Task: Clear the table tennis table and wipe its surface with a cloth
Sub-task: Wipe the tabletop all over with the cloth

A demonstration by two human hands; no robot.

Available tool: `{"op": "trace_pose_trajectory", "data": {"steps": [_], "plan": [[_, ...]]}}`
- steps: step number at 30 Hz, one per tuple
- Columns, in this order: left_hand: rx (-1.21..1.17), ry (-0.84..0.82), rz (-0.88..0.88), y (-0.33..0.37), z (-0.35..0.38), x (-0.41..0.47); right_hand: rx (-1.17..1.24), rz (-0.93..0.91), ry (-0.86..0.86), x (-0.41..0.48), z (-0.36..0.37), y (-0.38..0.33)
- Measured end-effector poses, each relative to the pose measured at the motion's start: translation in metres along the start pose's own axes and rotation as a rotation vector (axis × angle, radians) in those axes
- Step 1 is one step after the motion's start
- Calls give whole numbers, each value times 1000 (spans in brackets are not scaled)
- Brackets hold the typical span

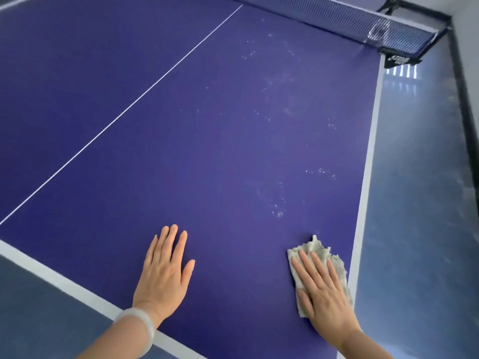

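The cloth (316,246), grey and crumpled, lies on the blue surface (207,151) at its near right corner, just beside the white right edge. The right grip (324,294) lies flat on top of the cloth with fingers straight and slightly spread, pressing it down rather than clasping it. The cloth's frayed far end sticks out past the fingertips, and more of it shows along both sides of the grip.

The left grip (163,275) rests flat on the bare surface, well to the left of the cloth, fingers straight and holding nothing. A pale bangle (137,320) sits on that wrist.

Pale specks (280,213) dot the surface beyond the cloth, up towards the net (337,19) at the far right. A thin white line (129,104) runs from the near left to the net. A black tag (396,60) under the net post bears white writing too blurred to read
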State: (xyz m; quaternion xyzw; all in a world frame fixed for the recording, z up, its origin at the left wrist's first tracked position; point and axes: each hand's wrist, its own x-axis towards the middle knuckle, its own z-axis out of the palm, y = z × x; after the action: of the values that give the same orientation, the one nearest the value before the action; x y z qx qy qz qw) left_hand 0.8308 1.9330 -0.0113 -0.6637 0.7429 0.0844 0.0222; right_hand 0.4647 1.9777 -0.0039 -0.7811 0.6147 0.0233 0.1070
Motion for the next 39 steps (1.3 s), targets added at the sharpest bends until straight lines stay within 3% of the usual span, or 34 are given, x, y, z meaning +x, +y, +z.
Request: {"op": "trace_pose_trajectory", "data": {"steps": [6,12,16,20,22,26,29,33,36,38,39], "plan": [[-15,13,-21,8,-9,0,-14,-59,38,1,4,8],[-156,101,-348,94,-16,5,9,-159,67,8,6,14],[-194,90,-528,188,-5,4,28,-392,24,12,2,44],[-115,70,-645,222,7,8,-18,-626,-38,30,-9,99],[-81,85,-675,224,15,11,-32,-564,1,58,-17,128],[-31,106,-706,225,20,13,52,-146,51,100,-32,155],[-28,104,-725,225,20,14,42,-86,53,88,-24,130],[-40,97,-735,224,22,15,31,-439,26,65,-6,84],[-40,111,-735,225,25,14,-37,-729,-23,99,-17,76],[-53,113,-740,225,26,14,-116,-734,-61,132,-28,91],[-55,110,-741,226,25,13,-123,-625,-62,148,-30,104]]}}
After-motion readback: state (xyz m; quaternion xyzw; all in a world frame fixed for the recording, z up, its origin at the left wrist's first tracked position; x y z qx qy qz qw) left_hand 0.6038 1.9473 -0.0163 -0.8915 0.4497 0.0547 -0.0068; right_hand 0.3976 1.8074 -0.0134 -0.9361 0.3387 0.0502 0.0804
